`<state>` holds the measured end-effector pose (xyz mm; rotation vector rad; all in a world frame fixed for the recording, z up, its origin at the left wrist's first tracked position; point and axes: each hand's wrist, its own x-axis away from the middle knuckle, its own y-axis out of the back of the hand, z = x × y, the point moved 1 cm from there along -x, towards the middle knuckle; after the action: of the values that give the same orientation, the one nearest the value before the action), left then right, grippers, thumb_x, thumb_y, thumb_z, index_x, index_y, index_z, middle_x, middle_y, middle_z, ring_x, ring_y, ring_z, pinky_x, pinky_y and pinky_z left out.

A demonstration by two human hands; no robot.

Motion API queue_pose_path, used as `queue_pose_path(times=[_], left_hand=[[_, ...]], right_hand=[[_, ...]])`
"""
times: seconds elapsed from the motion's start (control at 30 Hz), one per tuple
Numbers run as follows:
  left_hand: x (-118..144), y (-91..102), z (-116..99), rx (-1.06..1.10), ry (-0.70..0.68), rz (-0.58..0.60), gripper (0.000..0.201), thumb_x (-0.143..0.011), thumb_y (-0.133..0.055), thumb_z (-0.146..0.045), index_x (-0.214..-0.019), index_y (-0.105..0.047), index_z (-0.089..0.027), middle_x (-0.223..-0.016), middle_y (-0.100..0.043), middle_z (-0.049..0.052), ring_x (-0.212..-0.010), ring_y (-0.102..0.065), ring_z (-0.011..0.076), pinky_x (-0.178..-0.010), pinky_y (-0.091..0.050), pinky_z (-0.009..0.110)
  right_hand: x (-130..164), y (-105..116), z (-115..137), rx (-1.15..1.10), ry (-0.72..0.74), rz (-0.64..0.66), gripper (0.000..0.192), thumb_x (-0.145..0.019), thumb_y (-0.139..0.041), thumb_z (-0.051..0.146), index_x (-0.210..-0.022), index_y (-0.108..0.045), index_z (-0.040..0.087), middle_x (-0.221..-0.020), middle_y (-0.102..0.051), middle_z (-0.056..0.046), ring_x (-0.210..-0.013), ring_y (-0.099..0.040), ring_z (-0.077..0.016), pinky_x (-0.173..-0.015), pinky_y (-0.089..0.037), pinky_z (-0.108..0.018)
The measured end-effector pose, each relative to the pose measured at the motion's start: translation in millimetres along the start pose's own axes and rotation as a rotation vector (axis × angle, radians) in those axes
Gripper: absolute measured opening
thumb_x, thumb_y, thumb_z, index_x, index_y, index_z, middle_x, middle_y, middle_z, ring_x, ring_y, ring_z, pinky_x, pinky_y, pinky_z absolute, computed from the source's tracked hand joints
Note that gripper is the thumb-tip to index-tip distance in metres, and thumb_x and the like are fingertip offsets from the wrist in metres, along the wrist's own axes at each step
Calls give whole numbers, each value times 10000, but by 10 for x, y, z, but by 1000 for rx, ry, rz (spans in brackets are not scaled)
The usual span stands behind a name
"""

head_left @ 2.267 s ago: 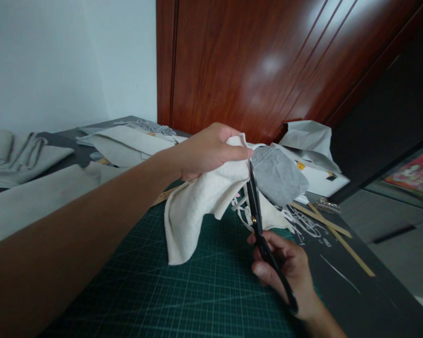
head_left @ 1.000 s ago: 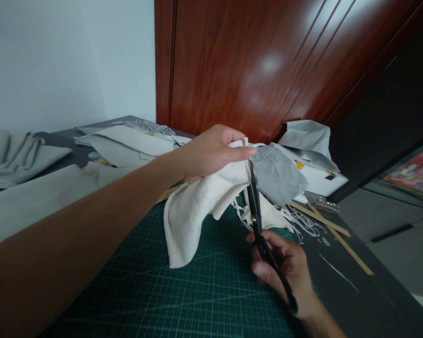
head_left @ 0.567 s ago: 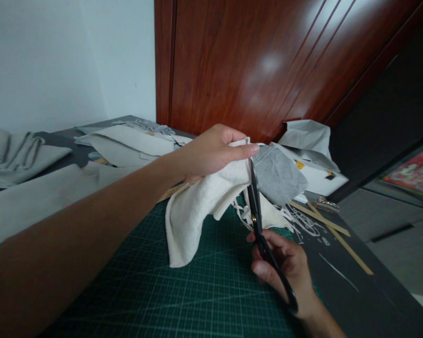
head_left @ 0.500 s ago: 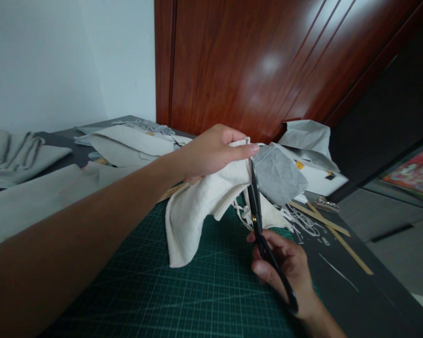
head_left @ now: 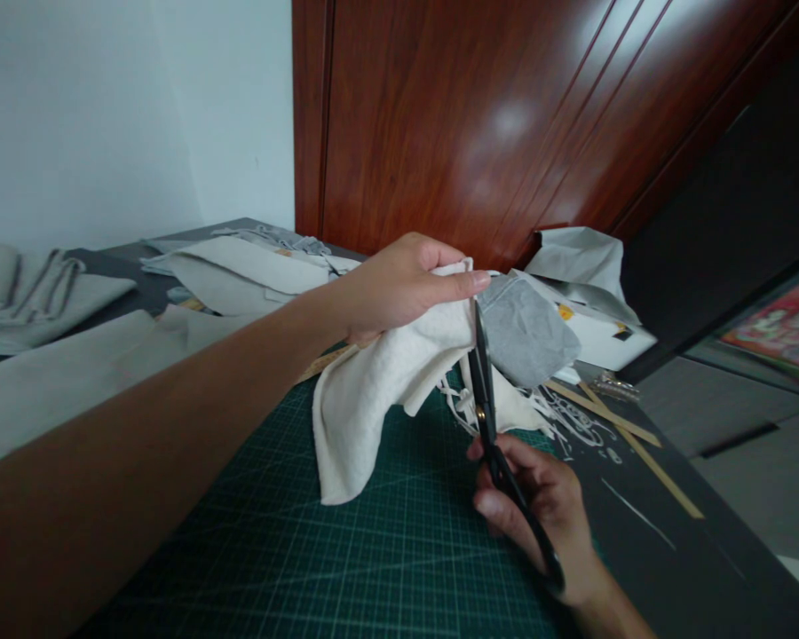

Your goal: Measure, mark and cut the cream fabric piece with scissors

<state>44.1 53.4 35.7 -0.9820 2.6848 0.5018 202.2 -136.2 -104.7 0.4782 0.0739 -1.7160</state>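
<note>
**Scissors at fabric edge, both hands engaged**

The left hand (head_left: 399, 284) is raised above the green cutting mat (head_left: 346, 550), its fingers (head_left: 462, 284) clenched on a bunched piece of cream fleece fabric (head_left: 379, 390) that hangs down from the grip, with a grey fabric layer (head_left: 523, 333) showing just right of the fingertips. The right hand (head_left: 546, 510) sits lower and nearer the camera, fingers closed around the handles of black scissors (head_left: 489, 417). The blades point upward, nearly shut, their tips meeting the fabric directly below the left thumb, where cream and grey join. Thin white fabric trimmings (head_left: 573, 422) lie on the dark worktop (head_left: 672, 568) beyond the right hand, beside two wooden strips (head_left: 629, 435). Folded grey cloth (head_left: 40, 293) rests well left of the left forearm.
</note>
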Motion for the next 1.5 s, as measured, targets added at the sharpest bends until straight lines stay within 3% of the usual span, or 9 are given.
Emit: queue_pose_path(times=[0.1,0.4,1.5], left_hand=[[4,0,0,41,-6,57,223,-937,-695,-344,-810,-695,-161,-769,-666,29,-701,-629,137,-616,-457,241],[3,2,-12,85,-20,72,180,-938,-685,-307,-827,-727,-172,-839,-735,33,-734,-663,135,-635,-486,230],[18,-7,-57,141,15,76,187,-967,-669,-277,-833,-735,-165,-831,-745,33,-718,-682,122,-624,-521,197]], right_hand=[[-8,-10,38,20,6,1,237,-827,-856,307,-1006,-710,255,-608,-511,79,-474,-440,-85,-422,-332,-189],[-33,-26,145,66,-1,-13,239,-807,-868,335,-938,-695,237,-581,-512,78,-451,-463,-95,-409,-364,-203],[-18,-32,114,104,-10,-50,307,-756,-934,372,-928,-710,252,-573,-477,93,-434,-453,-93,-391,-375,-201]])
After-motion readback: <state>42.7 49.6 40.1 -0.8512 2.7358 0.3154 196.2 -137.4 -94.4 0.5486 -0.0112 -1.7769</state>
